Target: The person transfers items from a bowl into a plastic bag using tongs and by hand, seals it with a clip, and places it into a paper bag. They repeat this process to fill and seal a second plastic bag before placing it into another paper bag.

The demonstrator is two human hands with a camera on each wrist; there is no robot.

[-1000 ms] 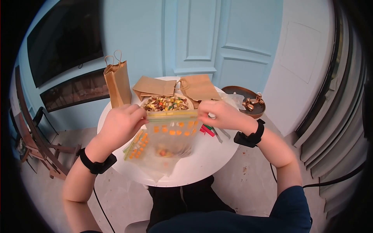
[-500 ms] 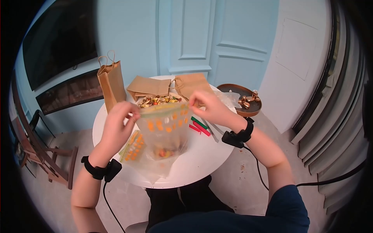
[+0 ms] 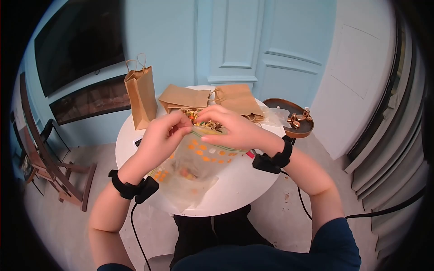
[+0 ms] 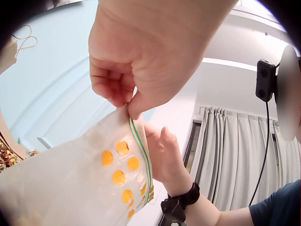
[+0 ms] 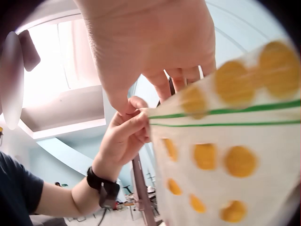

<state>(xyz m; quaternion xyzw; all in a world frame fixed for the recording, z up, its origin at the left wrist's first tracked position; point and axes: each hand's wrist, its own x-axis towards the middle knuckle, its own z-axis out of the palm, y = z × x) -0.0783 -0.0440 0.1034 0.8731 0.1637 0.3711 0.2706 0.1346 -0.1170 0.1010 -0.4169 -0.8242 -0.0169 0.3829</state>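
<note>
A translucent zip bag with orange dots and a green zip line is held up over the table. A few coloured pieces show through near its bottom. My left hand pinches one top corner of this bag between thumb and fingers, as the left wrist view shows. Close beside that corner is my right hand, thumb and fingers spread apart, the fingers behind the bag in the right wrist view. Behind both hands, mostly hidden, is a heap of mixed colourful dried pieces.
Another dotted bag lies at the left on the white round table. A brown paper bag stands at the back left; two more paper bags lie behind the heap. At right, a round tray holds copper-coloured objects.
The right hand has moved left from the far top corner to beside the left hand, letting go of that corner. The bag's top edge now slants down to the right.
</note>
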